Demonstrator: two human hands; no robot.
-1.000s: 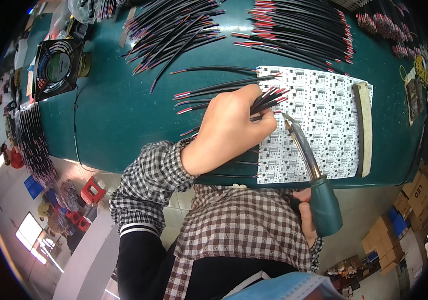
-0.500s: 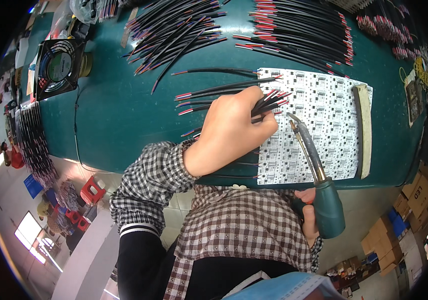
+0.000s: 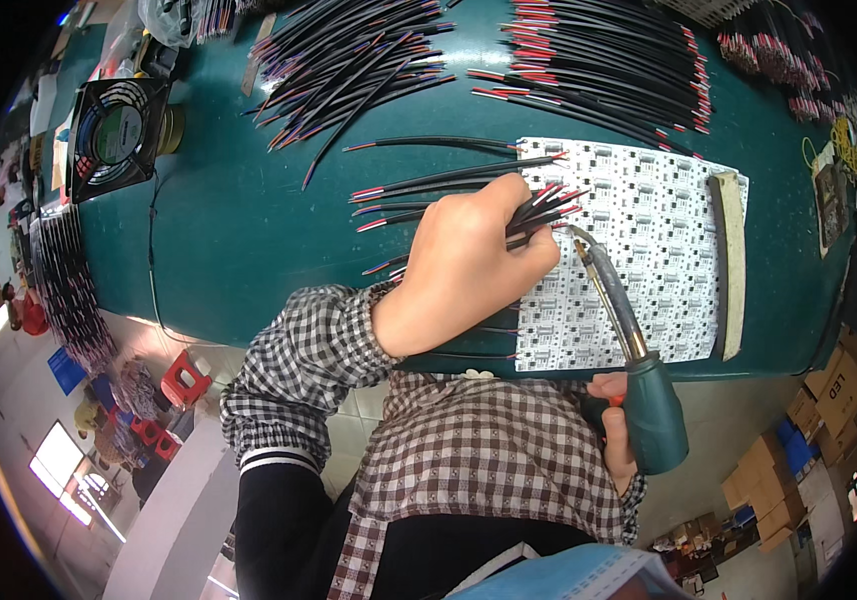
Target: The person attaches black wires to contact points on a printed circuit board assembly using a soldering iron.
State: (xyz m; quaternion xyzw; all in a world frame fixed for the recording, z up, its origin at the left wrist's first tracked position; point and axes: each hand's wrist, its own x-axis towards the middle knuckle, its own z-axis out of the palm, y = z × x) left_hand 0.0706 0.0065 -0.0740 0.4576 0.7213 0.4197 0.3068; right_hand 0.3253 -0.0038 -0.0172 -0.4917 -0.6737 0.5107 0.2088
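My left hand [image 3: 474, 260] is closed around a small bunch of black cables [image 3: 549, 210] with stripped red and white wire ends, held over the left side of a white circuit board panel [image 3: 639, 250]. With its fingers around the green handle, my right hand [image 3: 617, 430] holds a soldering iron [image 3: 659, 415]. The iron's bent tip is close to the wire ends by my left fingertips; whether it touches them I cannot tell. Several other cables lie in a row with their right ends at the panel's left edge, partly hidden by my left hand.
A pale bar [image 3: 732, 265] lies along the panel's right edge. Heaps of black cables [image 3: 349, 65] and red-ended cables [image 3: 604, 70] lie at the back of the green table [image 3: 239, 220]. A square fan [image 3: 117, 138] stands at the left. Cardboard boxes [image 3: 779, 480] are at lower right.
The soldering iron has moved slightly left and up, bringing its tip nearer to my left fingertips. My left hand, still holding the cables, has shifted very slightly right.
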